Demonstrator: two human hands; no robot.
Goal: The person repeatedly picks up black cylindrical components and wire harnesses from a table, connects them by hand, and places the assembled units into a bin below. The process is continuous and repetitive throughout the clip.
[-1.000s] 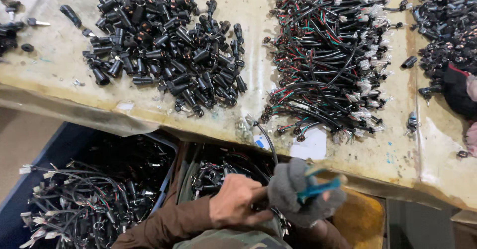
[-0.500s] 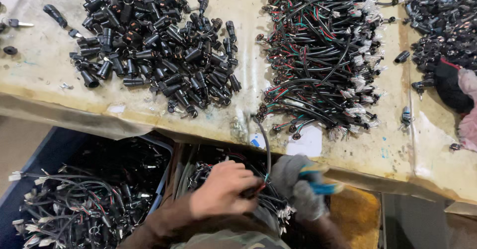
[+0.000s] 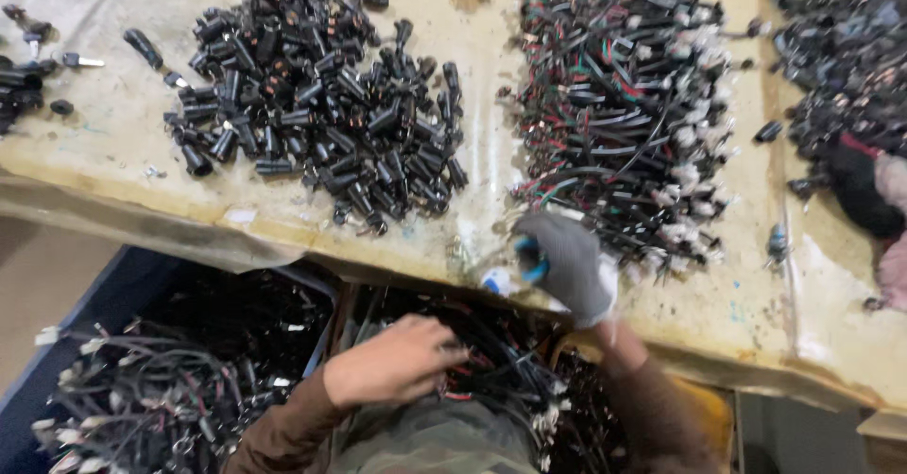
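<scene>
My right hand (image 3: 569, 268), in a grey glove, reaches up over the table's front edge and touches the near side of a pile of black cables with red and green wires and white plugs (image 3: 624, 115). It is closed around a small blue-handled tool (image 3: 532, 264). My bare left hand (image 3: 392, 362) lies lower, below the table edge. Its fingers curl down onto a tangle of black cables (image 3: 491, 370) in my lap. Whether it grips any of them is hidden.
A heap of black cylindrical connectors (image 3: 312, 96) covers the worn tabletop (image 3: 113, 167) on the left. More dark parts (image 3: 841, 49) lie at the far right. A blue crate (image 3: 142, 285) of cables with white plugs stands below left. A yellow bin (image 3: 718, 417) is under the right.
My gloved right hand rose from my lap to the table edge by the wired-cable pile. My left hand dropped lower onto the cables below. The view shifted slightly.
</scene>
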